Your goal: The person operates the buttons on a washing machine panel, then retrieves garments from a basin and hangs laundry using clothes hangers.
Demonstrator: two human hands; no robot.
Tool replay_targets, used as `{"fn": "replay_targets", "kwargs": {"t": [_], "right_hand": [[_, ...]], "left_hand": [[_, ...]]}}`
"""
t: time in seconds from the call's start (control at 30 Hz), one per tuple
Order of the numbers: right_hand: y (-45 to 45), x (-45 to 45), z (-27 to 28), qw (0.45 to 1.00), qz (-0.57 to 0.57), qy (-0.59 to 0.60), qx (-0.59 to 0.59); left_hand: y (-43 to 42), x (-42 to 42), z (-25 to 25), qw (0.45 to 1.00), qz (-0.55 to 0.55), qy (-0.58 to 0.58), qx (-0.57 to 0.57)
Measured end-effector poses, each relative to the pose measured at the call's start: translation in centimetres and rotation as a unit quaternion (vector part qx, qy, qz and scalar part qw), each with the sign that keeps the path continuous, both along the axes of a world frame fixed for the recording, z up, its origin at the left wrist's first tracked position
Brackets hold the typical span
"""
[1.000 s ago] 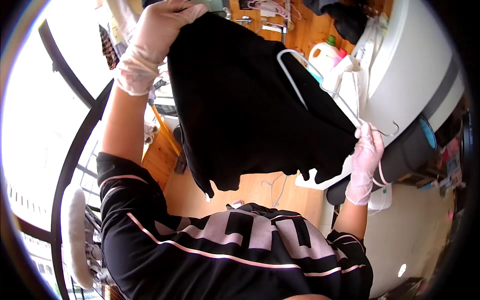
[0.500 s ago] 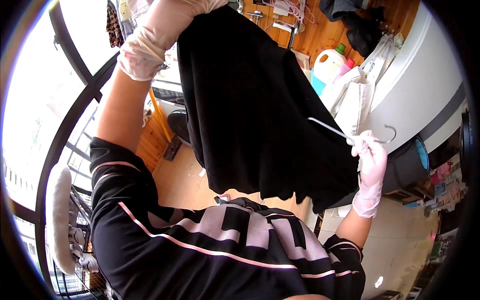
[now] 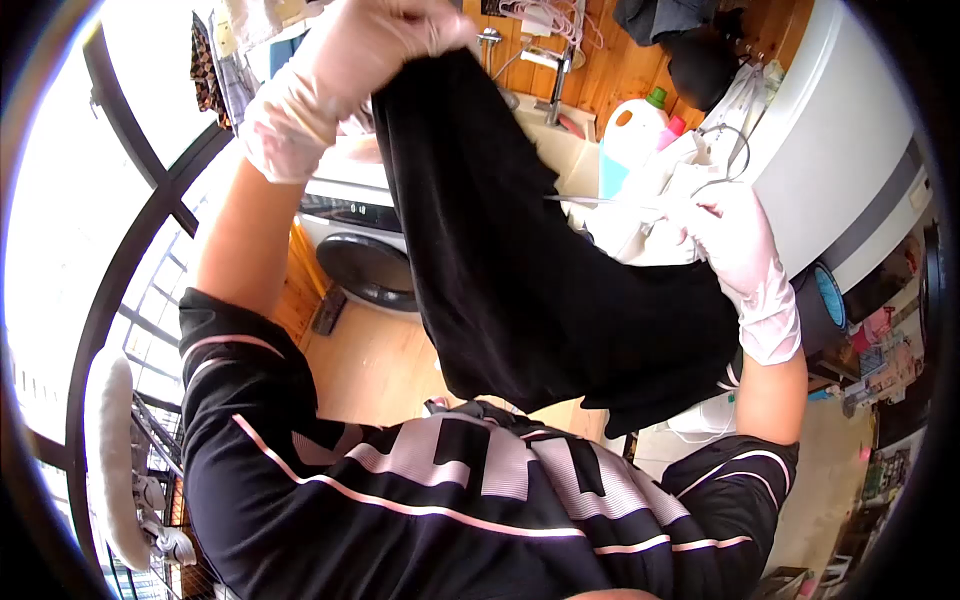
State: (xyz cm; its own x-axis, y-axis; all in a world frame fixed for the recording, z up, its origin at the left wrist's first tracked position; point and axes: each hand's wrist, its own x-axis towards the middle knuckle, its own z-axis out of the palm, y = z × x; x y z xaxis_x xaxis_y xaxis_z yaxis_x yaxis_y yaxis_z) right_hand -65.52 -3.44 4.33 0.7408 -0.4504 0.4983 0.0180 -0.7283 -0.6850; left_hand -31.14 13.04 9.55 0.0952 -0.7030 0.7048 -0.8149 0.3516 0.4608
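Note:
A black garment (image 3: 520, 270) hangs stretched between my two gloved hands. My left hand (image 3: 385, 45), raised at the upper left, is closed on its top edge. At the right, my right hand (image 3: 735, 235) is closed on a white hanger (image 3: 620, 202) and seems to hold the garment's other side too. One end of the hanger reaches to the garment's upper edge; its hook points up and right. Part of the hanger is hard to make out against the white bags behind it.
A washing machine (image 3: 365, 270) stands behind the garment at the left. Beyond it are a sink (image 3: 575, 165), a detergent bottle (image 3: 630, 140) and white bags. A white rounded appliance (image 3: 840, 130) is at the right, windows at the left.
My right hand has moved up with the hanger, and the hanger's end has come out from over the garment to its upper edge. My left hand has shifted slightly right with the cloth.

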Motion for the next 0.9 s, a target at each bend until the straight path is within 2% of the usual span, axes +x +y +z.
{"fn": "replay_targets", "kwargs": {"t": [0.03,0.07,0.13,0.17,0.2,0.23,0.27,0.3,0.33,0.37,0.43,0.5,0.57,0.63,0.67,0.77,0.83,0.9], "right_hand": [[-0.3,-0.3,1.2,0.997,0.026,-0.065,0.019],[-0.5,-0.6,2.5,0.99,0.056,-0.127,0.035],[1.7,0.2,5.2,0.992,-0.017,-0.124,0.013],[0.9,1.7,3.3,0.997,-0.027,-0.066,-0.015],[-0.1,2.6,2.5,1.0,-0.018,0.023,-0.007],[-0.9,3.1,2.1,0.994,-0.01,0.11,-0.001],[-0.9,3.3,2.1,0.992,0.011,-0.125,-0.027],[-0.9,2.9,5.1,0.992,0.006,-0.123,0.0],[-0.9,3.0,6.6,0.996,0.007,-0.089,-0.017],[-1.2,3.3,7.6,0.998,0.009,-0.056,-0.032],[-1.6,4.2,8.5,0.997,-0.019,0.046,-0.061],[0.6,5.2,8.9,0.994,-0.014,0.038,-0.104],[1.9,6.6,9.7,0.99,-0.015,0.087,-0.114],[3.1,7.5,9.9,0.987,-0.042,0.091,-0.122],[3.2,7.7,10.1,0.987,-0.042,0.098,-0.12],[1.7,6.8,10.6,0.983,-0.031,0.089,-0.156],[1.0,4.4,10.3,0.984,-0.019,0.047,-0.171],[0.2,0.1,9.5,0.966,-0.087,0.118,-0.215]], "left_hand": [[0.0,-0.4,-0.1,0.998,0.026,-0.049,0.0],[0.1,-1.9,-0.5,0.995,0.072,-0.027,-0.056],[0.0,-0.7,-0.4,0.99,-0.029,0.132,-0.046],[-0.3,-0.3,-0.5,0.974,-0.08,0.211,-0.038],[-1.0,-0.4,-0.4,0.982,-0.095,0.153,-0.061],[-0.9,0.0,-0.3,0.994,-0.057,0.086,-0.025],[-1.5,0.0,-0.8,0.996,-0.043,0.064,-0.05],[-2.1,0.0,-1.5,0.996,-0.031,0.045,-0.071],[-1.9,0.2,-1.5,1.0,-0.013,0.01,-0.025],[-2.2,1.1,-1.9,1.0,0.01,0.02,0.018],[-3.2,2.6,-3.1,1.0,0.028,0.01,0.008],[-2.7,0.4,-2.6,0.997,-0.023,-0.074,0.007],[-2.2,-4.6,-1.9,0.989,-0.001,-0.146,0.033],[-2.6,-7.1,-2.6,0.977,0.035,-0.212,-0.019],[-3.8,-7.4,-3.1,0.987,-0.002,-0.151,-0.052],[-4.9,-6.7,-2.6,0.977,0.087,-0.173,-0.087],[-5.9,-6.2,-2.3,0.971,0.073,-0.123,-0.19],[-6.3,-5.0,-1.6,0.98,0.05,-0.075,-0.179]]}}
